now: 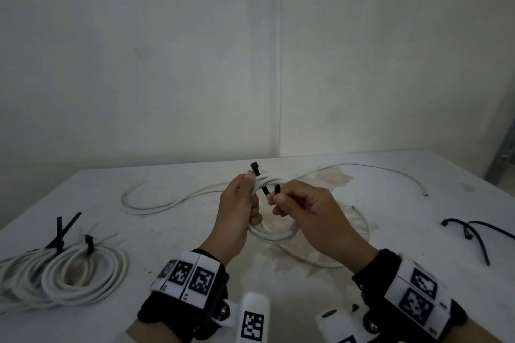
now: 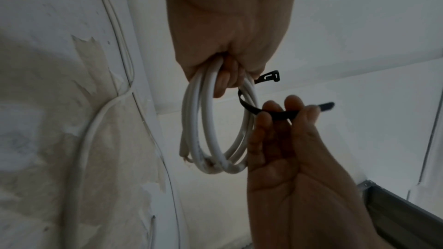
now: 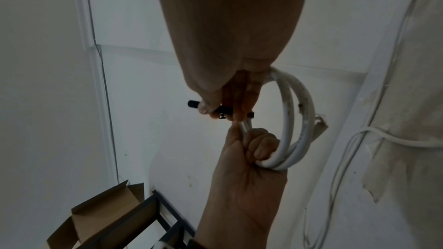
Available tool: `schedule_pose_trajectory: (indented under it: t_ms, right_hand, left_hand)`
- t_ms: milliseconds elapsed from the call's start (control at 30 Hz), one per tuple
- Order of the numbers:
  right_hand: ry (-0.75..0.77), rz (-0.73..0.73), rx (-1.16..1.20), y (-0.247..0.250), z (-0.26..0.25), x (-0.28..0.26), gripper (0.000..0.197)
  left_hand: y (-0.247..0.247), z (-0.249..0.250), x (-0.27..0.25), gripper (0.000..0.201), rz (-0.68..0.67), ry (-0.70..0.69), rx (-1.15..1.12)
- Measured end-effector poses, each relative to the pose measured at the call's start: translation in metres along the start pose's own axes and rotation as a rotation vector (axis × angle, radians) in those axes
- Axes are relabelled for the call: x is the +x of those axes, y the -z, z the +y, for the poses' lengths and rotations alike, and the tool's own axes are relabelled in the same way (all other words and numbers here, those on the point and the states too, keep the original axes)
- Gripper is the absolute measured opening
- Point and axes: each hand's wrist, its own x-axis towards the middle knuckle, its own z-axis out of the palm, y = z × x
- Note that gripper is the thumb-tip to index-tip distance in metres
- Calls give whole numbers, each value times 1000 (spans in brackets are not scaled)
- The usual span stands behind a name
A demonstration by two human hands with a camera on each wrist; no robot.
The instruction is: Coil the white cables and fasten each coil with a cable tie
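Note:
My left hand (image 1: 242, 198) holds a small coil of white cable (image 1: 271, 181) above the table, fingers curled round its strands (image 2: 210, 120). A black cable tie (image 1: 264, 189) loops round the coil beside the left thumb; its head (image 1: 254, 166) sticks up behind. My right hand (image 1: 281, 200) pinches the tie's tail between thumb and fingers. In the left wrist view the strap (image 2: 249, 108) runs from the coil into the right hand's fingers (image 2: 263, 116). The right wrist view shows the right hand (image 3: 223, 105) pinching the tie (image 3: 194, 104) over the left hand (image 3: 246, 168).
Two tied coils of white cable (image 1: 69, 273) lie at the table's left front. Loose white cables (image 1: 167, 203) trail across the middle and under my hands. Spare black ties (image 1: 473, 231) lie at the right. A cardboard box (image 3: 103, 221) stands beyond the table.

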Motion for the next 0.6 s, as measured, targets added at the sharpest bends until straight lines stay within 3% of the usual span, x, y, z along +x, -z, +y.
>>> schedule_pose_trajectory:
  t_ms: [300, 600]
  right_hand:
    - [-76, 121, -5, -1, -3, 7, 20]
    - [-107, 130, -86, -1, -8, 7, 19]
  left_hand:
    - [-10, 1, -7, 39, -21, 10, -24]
    - [-12, 1, -8, 38, -13, 31, 6]
